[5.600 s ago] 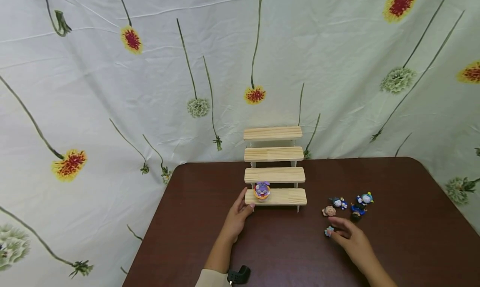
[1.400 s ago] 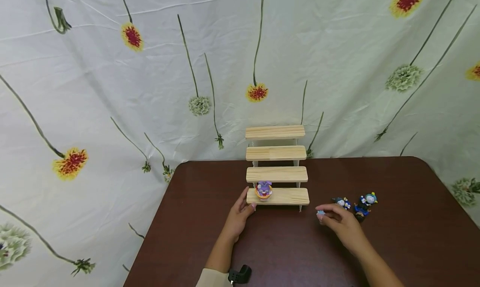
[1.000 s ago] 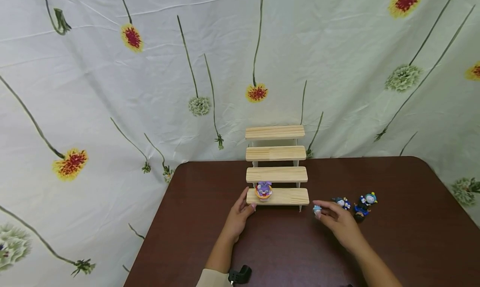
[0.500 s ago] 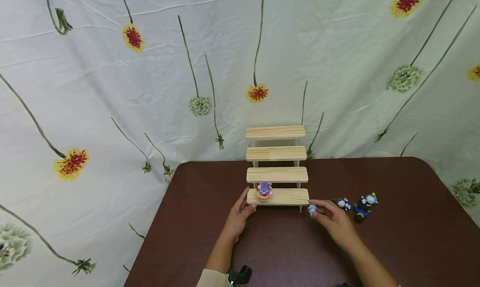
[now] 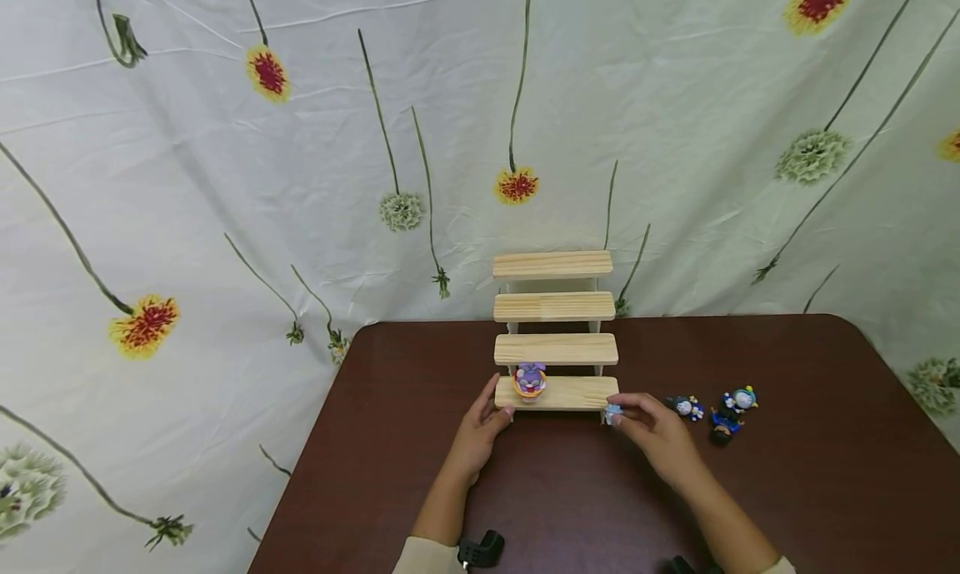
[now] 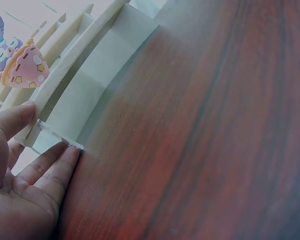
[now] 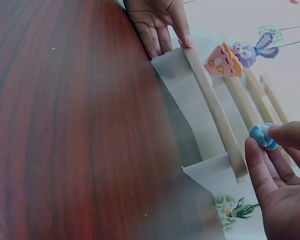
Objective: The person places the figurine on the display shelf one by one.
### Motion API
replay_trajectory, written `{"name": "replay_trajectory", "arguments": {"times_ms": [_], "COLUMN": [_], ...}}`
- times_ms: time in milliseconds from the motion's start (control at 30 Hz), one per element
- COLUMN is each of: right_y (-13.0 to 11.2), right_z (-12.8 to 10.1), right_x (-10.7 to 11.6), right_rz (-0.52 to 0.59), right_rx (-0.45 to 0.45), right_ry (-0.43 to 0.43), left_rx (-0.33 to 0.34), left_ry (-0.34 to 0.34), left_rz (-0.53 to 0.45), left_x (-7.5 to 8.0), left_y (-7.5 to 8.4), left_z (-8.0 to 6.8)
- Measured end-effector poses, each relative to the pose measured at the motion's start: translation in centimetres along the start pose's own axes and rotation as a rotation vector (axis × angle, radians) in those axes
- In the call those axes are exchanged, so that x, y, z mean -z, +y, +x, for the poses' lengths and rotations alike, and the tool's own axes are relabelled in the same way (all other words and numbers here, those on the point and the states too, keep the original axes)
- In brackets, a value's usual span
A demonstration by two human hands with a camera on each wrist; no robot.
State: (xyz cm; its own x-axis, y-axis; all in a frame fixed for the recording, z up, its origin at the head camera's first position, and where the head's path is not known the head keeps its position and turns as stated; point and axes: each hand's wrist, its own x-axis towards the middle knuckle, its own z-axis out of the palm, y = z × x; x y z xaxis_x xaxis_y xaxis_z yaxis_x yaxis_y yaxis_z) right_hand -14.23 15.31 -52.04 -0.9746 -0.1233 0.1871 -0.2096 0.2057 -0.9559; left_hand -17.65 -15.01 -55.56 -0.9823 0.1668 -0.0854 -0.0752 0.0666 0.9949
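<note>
Presently the right hand, right of centre in the head view, pinches a small blue toy between thumb and fingertip, holding it just off the right end of the lowest step of the wooden rack. The left hand, fingers straight, rests against the rack's left foot, bracing it. A purple rabbit figure stands on the lowest step, toward its left. Other figures lie on the table, further right. Judgement: the placing step is in hand; the next move calls for lifting the toy over the step edge and setting it upright, clear of the rabbit.
</note>
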Motion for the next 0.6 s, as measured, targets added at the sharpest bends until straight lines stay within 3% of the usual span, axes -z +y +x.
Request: {"name": "replay_trajectory", "arguments": {"times_ms": [400,600], "right_y": [-0.6,-0.7], "right_z": [1.1,1.6], "right_x": [-0.8,-1.1], "right_rz": [-0.028,-0.018], "right_rx": [-0.054,-0.03], "right_ry": [0.02,0.017], "left_rx": [0.008,0.01], "left_ry": [0.006,0.0], "left_rz": [-0.015,-0.022], "left_x": [0.0,0.0], "left_y": [-0.1,0.0], "left_z": [0.0,0.0]}}
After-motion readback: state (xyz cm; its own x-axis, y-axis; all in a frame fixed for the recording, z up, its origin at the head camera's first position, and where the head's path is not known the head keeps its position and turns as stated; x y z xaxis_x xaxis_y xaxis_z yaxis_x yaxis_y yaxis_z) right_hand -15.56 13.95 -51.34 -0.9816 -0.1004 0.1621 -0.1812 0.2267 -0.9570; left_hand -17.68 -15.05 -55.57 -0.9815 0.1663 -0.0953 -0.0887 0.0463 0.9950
